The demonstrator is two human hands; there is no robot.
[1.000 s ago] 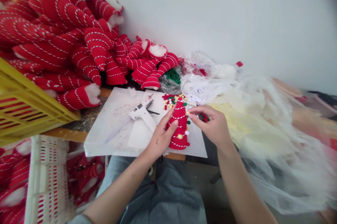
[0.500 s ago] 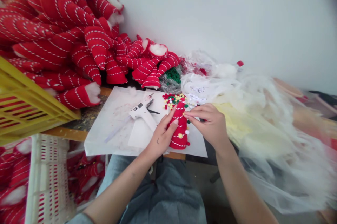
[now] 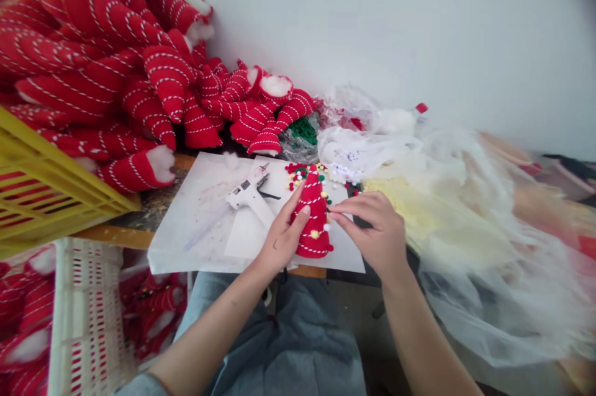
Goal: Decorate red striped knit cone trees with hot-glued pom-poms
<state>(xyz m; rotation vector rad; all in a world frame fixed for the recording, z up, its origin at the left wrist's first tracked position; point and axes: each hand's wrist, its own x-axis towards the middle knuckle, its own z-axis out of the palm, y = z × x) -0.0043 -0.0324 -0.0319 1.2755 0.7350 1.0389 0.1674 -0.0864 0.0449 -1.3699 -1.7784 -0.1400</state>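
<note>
A red cone-shaped stuffed piece (image 3: 313, 222) with spiralling white-and-red cord stands nearly upright over the white paper, its tip pointing away from me. My left hand (image 3: 285, 231) is closed around its left side, thumb across the front. Yellow, white, red and green pom-poms sit on its front and right side, among them a yellow pom-pom (image 3: 315, 234). The fingertips of my right hand (image 3: 372, 222) are pinched at the cone's right edge, on what looks like a dark green pom-pom, mostly hidden. Loose coloured pom-poms (image 3: 294, 177) lie just behind the cone.
A white glue gun (image 3: 249, 197) rests on the paper (image 3: 186, 222) to the left. Red striped stuffed cones (image 3: 112, 30) are heaped at the back left, by a yellow crate (image 3: 60, 197). Below stands a white crate (image 3: 84, 309). Thin plastic bags (image 3: 488, 259) spread over the right side.
My right fingertips have moved from a yellow pom-pom slightly down the cone's right edge to a dark green one. My left hand keeps its hold, with the cone turned slightly.
</note>
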